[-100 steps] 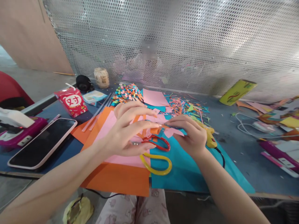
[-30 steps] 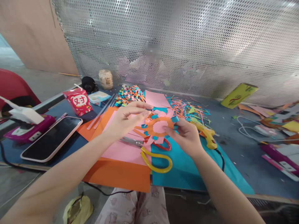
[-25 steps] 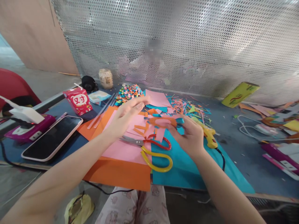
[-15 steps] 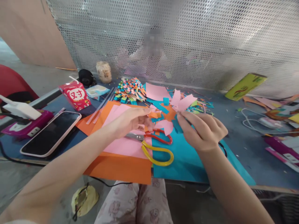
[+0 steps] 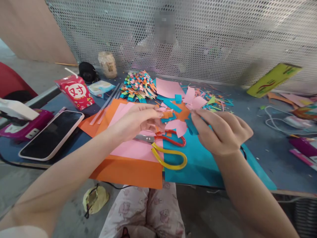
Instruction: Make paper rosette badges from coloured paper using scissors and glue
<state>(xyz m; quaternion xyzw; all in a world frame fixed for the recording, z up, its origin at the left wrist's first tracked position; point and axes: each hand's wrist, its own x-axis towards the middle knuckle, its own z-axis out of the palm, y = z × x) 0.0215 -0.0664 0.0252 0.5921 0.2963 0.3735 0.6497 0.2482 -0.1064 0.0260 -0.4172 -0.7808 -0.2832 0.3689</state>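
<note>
Perforated metal is seen first, as a tall screen (image 5: 119, 26) raised along the back edge of the blue desk (image 5: 279, 142). By the middle of the front edge, the desk is covered by a blue sheet (image 5: 205, 165) on the right and, on the left, by an orange sheet (image 5: 128, 172), on which a pink sheet (image 5: 138, 150) is laid. The dark-screened phone (image 5: 53, 134) is set close to the front left corner, and a yellow box (image 5: 273, 80) is seen tilted near the back edge, toward the right.

The right hand (image 5: 221, 130) is mostly closed, and a pink petal is pinched between thumb and fingertip. The left hand (image 5: 138, 120) is loosely curled, its fingertips brought together at the flower's left rim, where a hold appears to be kept. The scissors (image 5: 150, 139) are left between the hands and the front edge, across the sheets. Above the scissors, over the middle of the desk, the paper flower (image 5: 182, 113) is held up between both hands; orange, pink and blue parts are shown.

A red drink carton (image 5: 76, 93) is stood near the left edge, and a heap of folded paper (image 5: 137, 87) is gathered toward the back edge.
</note>
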